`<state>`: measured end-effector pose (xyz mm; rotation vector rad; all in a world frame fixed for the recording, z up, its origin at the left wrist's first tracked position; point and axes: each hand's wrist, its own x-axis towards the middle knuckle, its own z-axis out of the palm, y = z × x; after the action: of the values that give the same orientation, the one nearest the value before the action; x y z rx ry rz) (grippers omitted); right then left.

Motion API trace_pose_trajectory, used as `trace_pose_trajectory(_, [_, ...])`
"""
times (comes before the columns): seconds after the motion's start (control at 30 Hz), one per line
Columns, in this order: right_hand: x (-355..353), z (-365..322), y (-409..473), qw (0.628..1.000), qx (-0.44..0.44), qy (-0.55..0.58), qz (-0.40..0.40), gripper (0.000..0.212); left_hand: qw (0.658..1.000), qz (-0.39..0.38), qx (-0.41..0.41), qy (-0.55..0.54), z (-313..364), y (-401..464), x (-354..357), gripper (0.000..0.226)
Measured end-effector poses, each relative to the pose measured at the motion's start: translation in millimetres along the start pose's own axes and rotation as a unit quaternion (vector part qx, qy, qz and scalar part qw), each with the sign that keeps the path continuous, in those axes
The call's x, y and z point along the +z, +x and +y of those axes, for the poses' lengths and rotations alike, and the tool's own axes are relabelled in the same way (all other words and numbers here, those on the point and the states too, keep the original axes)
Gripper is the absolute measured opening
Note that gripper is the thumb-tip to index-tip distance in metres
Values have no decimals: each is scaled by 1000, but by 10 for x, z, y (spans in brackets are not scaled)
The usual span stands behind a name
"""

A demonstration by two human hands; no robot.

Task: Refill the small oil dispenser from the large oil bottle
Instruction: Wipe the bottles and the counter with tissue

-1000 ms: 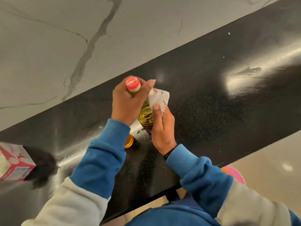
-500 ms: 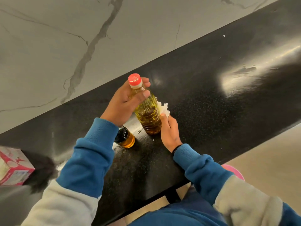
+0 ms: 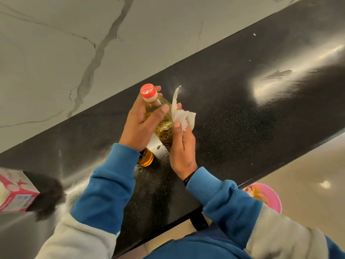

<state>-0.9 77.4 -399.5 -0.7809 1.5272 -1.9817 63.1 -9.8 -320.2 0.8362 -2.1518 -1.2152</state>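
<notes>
Closest in, blue cuffs and both hands over the black bench (image 3: pixel 233 113). Right hand (image 3: pixel 183 146) lifted from low by the bottle's base half a second ago to its flank now, thumb and fingers pinching a crumpled white paper tissue (image 3: pixel 183 116) against the plastic, a loose corner sticking up beyond the fingertips. Left hand (image 3: pixel 140 126) wrapped round the neck and shoulder of the large oil bottle (image 3: pixel 164 126), thumb across the front, just as a moment back. Red cap (image 3: pixel 148 90) screwed on, bottle tilted slightly away from the body, base on or just off the bench; impossible to tell which. Judged from this: pouring apparently finished, wiping of drips under way, so near the end of the task. Small oil dispenser (image 3: pixel 145 158) tucked under the left wrist, touching or just beside the big bottle's base, only its amber lower body showing; top hidden, so closed or open not known, and fill level hard to read. Left of the left arm, a pink-and-white carton (image 3: pixel 15 193), cut by the frame edge. Below the right sleeve, past the bench edge, a pink bowl (image 3: pixel 270 195), half hidden. Beyond the hands, bright glare and smears on the bench, then a marble wall (image 3: pixel 74 43).
</notes>
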Motion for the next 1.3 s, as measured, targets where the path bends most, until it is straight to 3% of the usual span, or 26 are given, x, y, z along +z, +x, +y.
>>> trace_pose_trajectory(0.07, [-56,150,-46,999,29,-30,10,53,999,-39,-2,-17,-18,10,-89,54])
trace_pose_trajectory(0.13, [-105,249,-97,996,74,-46,13,54,999,-30,0,16,-9,10,-106,56])
trace_pose_trajectory(0.27, [-142,337,-102,986,155,-55,27,43,991,94,0,101,30,-31,6,50])
trace_pose_trajectory(0.37, [-96,208,-56,984,167,-36,47,26,966,167,-18,196,115,-38,123,60])
trace_pose_trajectory(0.5, [27,-73,4,993,101,19,59,38,957,154,-45,241,150,-9,176,56])
trace_pose_trajectory(0.67, [127,-340,-45,999,-43,-16,4,50,1000,3,10,-9,52,-22,-12,45])
trace_pose_trajectory(0.73, [133,-333,-86,992,-98,-70,-25,51,1000,-19,2,-23,61,-35,-46,44])
trace_pose_trajectory(0.83, [61,-105,-104,992,-88,-93,-19,51,997,32,-2,68,61,-44,-2,45])
trace_pose_trajectory(0.97, [-41,237,-152,995,39,-90,2,54,956,139,-40,254,130,-142,172,59])
trace_pose_trajectory(1.03, [-87,323,-151,990,103,-97,7,52,942,151,-37,297,129,-174,206,59])
trace_pose_trajectory(1.13, [-178,375,-98,981,168,-93,13,35,977,57,-15,205,70,-157,69,50])
trace_pose_trajectory(1.2, [-211,319,-63,979,173,-101,18,36,994,-35,-32,103,24,-137,-107,49])
trace_pose_trajectory(1.3, [-186,189,-53,983,161,-82,24,37,993,-61,-42,95,12,-85,-271,64])
